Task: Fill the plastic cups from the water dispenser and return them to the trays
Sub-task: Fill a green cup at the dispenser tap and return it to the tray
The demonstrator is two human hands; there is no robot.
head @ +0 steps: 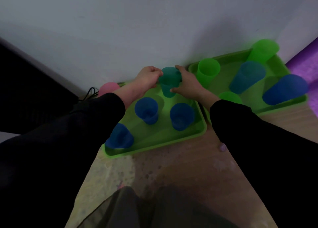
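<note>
A teal plastic cup [169, 82] stands at the far edge of the near green tray [160, 141]. My left hand [148, 79] grips its rim from the left, and my right hand [186, 84] holds its right side. Three blue cups [147, 112] [181, 116] [120, 136] stand on the same tray. A pink cup [108, 88] shows behind my left forearm. The second green tray [282, 67] to the right carries green cups [207, 71] [263, 50] [229, 97] and blue cups [247, 76] [285, 89]. No water dispenser is in view.
Both trays lie on a tan floor against a white wall. A dark object and a black cable [89, 91] sit at the left. A purple mat [304, 67] lies at the right edge. My dark clothing fills the bottom of the view.
</note>
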